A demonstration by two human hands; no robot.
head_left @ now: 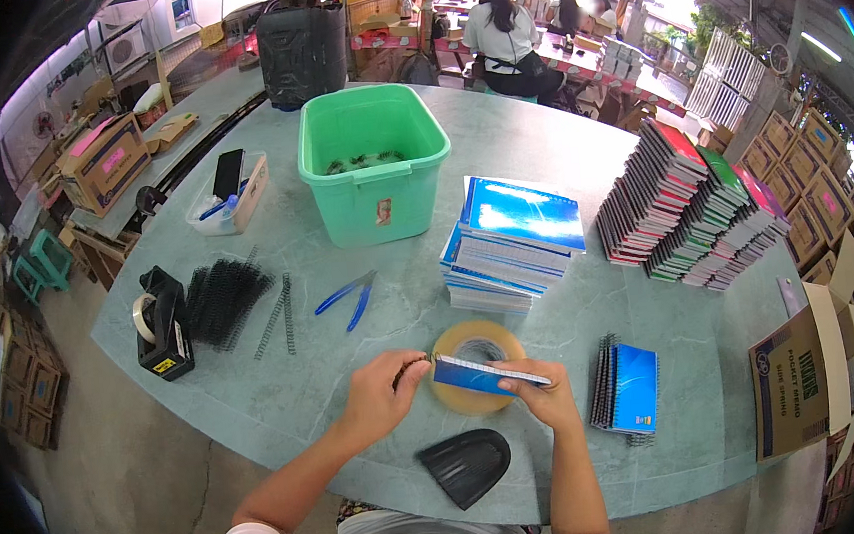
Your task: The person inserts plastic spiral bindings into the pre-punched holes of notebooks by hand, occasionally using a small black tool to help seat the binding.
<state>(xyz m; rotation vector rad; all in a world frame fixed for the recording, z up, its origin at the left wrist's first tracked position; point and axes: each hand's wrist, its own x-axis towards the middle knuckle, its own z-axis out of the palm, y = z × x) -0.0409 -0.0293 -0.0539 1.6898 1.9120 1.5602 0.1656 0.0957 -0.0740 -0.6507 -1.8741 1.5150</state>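
Note:
My right hand (pixel 542 393) grips a small blue notebook (pixel 481 374) by its right end, thumb on top. At the notebook's left end, my left hand (pixel 388 385) pinches a dark wire coil (pixel 430 358), mostly hidden by the fingers. Below the notebook lies a wide roll of clear tape (pixel 508 339) on the table. Blue-handled pliers (pixel 357 301) rest beyond my left hand. Two loose black coils (pixel 288 313) lie beside a heap of black coils (pixel 224 298). To the right sits a small pile of coil-bound blue notebooks (pixel 635 388).
A green bin (pixel 379 205) holds some coils. Behind my hands stands a stack of blue notebooks (pixel 521 209); red, green and pink ones (pixel 693 201) are farther right. A tape dispenser (pixel 163 333), black wedge-shaped piece (pixel 468 468), plastic tray (pixel 242 209) and open carton (pixel 795 379) surround the workspace.

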